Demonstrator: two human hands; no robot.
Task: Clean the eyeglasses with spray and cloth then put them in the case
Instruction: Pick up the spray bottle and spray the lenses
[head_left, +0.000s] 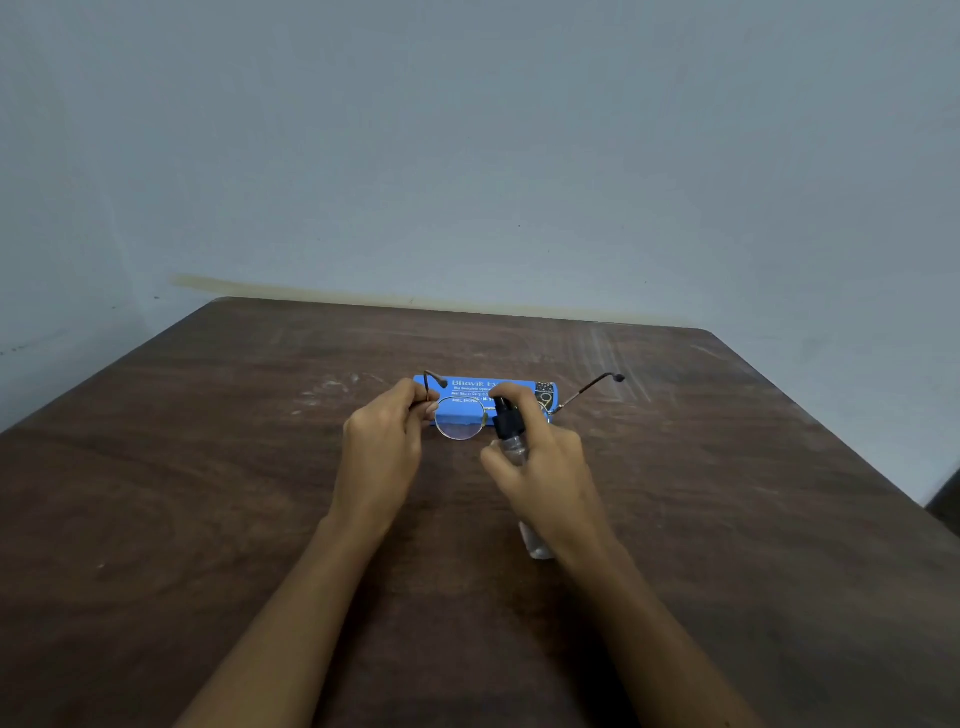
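**Asker:** What are your hands doing?

**Me:** My left hand (384, 441) pinches the eyeglasses (460, 423) at the hinge on the left end of the frame, with thumb and fingertips curled onto it. My right hand (545, 467) is wrapped round the spray bottle (506, 421), whose black nozzle head sits up close to the lenses. I can't tell whether a finger is pressing the pump.

**Asker:** So which step is that?

**Me:** The spraying, I'd say, so early in the job. Wiping and casing are not yet done.

**Asker:** What does the next move call for?

**Me:** The nozzle has to face a lens squarely, and then it takes a short press. I only hold the frame from one side, so it has to stay steady and not twist. After that I need the cloth, and I see none in view.

**Asker:** Where are the glasses relative to your hands?

**Me:** They are between my hands. The bottle head covers part of the right lens, and the temples are open and point away from me. Just behind them the blue case (467, 387) lies lengthwise on the brown table (208, 493), and it looks closed. A small clear thing (537, 545) lies by my right wrist, but I can't make out what it is.
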